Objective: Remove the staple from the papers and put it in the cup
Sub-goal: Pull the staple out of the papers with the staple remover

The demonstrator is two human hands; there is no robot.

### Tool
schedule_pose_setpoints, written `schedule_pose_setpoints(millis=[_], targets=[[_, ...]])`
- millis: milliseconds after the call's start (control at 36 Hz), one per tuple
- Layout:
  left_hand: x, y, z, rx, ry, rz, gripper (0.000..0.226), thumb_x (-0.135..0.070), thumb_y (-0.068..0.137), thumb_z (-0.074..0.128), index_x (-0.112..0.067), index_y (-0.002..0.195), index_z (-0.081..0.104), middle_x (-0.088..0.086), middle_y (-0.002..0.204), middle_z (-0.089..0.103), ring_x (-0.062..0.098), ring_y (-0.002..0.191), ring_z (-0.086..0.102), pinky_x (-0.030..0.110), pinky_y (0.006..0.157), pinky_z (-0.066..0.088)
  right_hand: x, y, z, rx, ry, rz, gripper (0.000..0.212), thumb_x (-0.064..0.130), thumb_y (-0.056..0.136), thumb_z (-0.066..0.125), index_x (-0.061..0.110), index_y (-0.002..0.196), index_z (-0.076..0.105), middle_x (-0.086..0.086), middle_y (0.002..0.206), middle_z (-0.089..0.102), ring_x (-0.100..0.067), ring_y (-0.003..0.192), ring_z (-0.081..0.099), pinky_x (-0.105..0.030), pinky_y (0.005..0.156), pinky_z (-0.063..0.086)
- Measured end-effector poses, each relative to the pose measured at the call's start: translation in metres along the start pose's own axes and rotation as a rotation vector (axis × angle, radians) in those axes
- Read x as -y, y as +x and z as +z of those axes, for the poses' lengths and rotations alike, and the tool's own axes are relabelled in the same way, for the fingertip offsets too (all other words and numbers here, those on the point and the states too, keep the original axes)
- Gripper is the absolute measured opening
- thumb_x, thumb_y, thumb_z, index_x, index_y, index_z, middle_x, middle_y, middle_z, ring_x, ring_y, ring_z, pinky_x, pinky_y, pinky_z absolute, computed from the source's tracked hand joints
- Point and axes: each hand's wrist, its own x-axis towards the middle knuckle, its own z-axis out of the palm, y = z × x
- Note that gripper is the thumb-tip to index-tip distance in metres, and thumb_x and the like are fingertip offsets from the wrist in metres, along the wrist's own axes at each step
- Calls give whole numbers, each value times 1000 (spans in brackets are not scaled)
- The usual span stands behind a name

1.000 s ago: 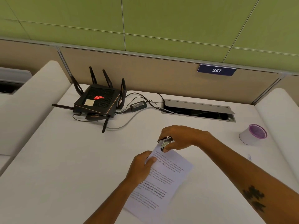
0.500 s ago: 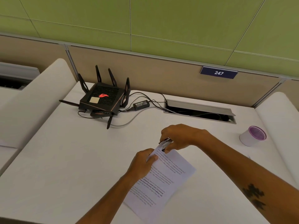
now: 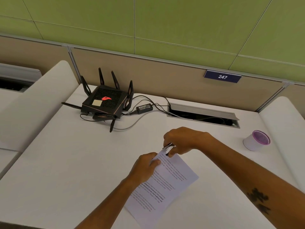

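Papers (image 3: pixel 166 180): printed sheets lying on the white bench (image 3: pixel 69 162), far corner lifted. Left hand (image 3: pixel 145 166): fingers pinched on the sheets just below that corner. Right hand (image 3: pixel 183 140): fingers clenched on a small dark-and-metal tool, probably a staple remover (image 3: pixel 168 147), set at the corner; the staple itself is too small to make out. Cup (image 3: pixel 256 140): purple-rimmed, far right, well apart from the hands. Risks: a hard or skewed pull may tear the corner; a freed staple may drop unseen on the bench before reaching the cup.
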Motion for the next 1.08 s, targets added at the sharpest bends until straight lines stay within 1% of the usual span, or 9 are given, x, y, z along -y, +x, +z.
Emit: schedule_pose_setpoints(millis=[83, 167, 361, 472, 583, 667, 806, 972, 1083], targets=[[2, 1, -1, 4, 10, 0, 23, -47, 108, 51, -30, 117, 63, -12, 106, 75, 13, 82, 78, 19, 70, 62, 1, 0, -1, -5, -1, -5, 42, 52, 90, 74, 25, 122, 73, 10, 111, 71, -14, 94, 66, -20, 68, 45], [2, 1, -1, 6, 8, 2, 19, -47, 108, 51, -33, 115, 62, -13, 106, 74, 12, 81, 77, 19, 70, 62, 4, -1, -3, 7, -15, -4, 40, 51, 91, 73, 23, 120, 74, 9, 108, 72, -16, 92, 67, -26, 74, 54], [4, 3, -3, 8, 14, 20, 18, -49, 107, 52, -34, 112, 61, -11, 108, 75, 13, 84, 78, 22, 72, 64, 9, -3, -7, 23, -27, 2, 36, 49, 92, 74, 23, 116, 76, 9, 106, 74, -17, 88, 69, -30, 78, 59], [4, 6, -3, 18, -43, 42, 33, -59, 99, 59, -34, 121, 62, -12, 116, 75, 12, 92, 77, 27, 82, 66, 12, -5, -10, 26, -18, 5, 34, 46, 92, 75, 22, 116, 77, 9, 105, 74, -18, 89, 68, -31, 81, 60], [-8, 7, -5, 5, -85, 76, 49, -65, 92, 65, -39, 133, 59, -18, 123, 69, 13, 105, 74, 21, 83, 57, 15, -7, -12, 13, -23, 2, 28, 41, 92, 76, 23, 113, 77, 7, 99, 74, -18, 85, 68, -29, 76, 59], [-21, 9, -6, 0, -125, 83, 51, -61, 92, 69, -38, 136, 58, -22, 122, 65, 10, 105, 68, 13, 79, 50, 18, -7, -13, -15, -49, -4, 24, 38, 92, 77, 24, 111, 78, 6, 92, 73, -16, 80, 69, -31, 73, 61], [-28, 13, -3, -11, -156, 97, 39, -65, 90, 70, -43, 121, 59, -30, 110, 67, 7, 93, 73, 17, 78, 56, 19, -8, -14, -29, -104, -2, 13, 31, 91, 77, 24, 102, 78, 5, 84, 71, -14, 72, 67, -29, 65, 56], [-32, 12, 0, -39, -168, 134, 21, -55, 95, 68, -40, 107, 64, -22, 101, 72, 5, 92, 72, 20, 84, 54, 19, -9, -15, -29, -143, 12, 10, 22, 89, 75, 22, 99, 77, 2, 85, 73, -16, 72, 67, -30, 67, 58], [-32, 11, 1, -41, -156, 138, 27, -56, 97, 64, -30, 104, 68, -15, 95, 76, 11, 87, 74, 20, 79, 55, 19, -10, -14, -37, -172, 7, 9, 18, 88, 74, 22, 95, 78, 2, 84, 73, -17, 72, 68, -33, 68, 61]])
